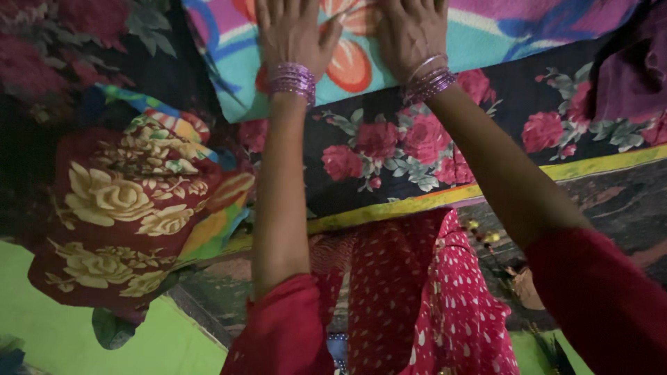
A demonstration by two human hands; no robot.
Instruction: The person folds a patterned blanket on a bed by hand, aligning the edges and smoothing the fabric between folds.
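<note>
On the turquoise flowered cloth [431, 42], your left hand [292, 31] and right hand [411, 31] lie flat, each grip spread, smoothing; next, press outward evenly.

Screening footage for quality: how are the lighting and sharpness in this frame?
Head view: dim, with the left edge sinking into near-black shadow; no glare. The left hand and right hand on the bright floral cloth look slightly soft, cropped by the top edge.

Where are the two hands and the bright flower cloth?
left hand [292, 31], head view, on the back of the hand.
right hand [410, 28], head view, on the back of the hand.
flower cloth [479, 35], head view, on its turquoise part beside the right hand.
</note>
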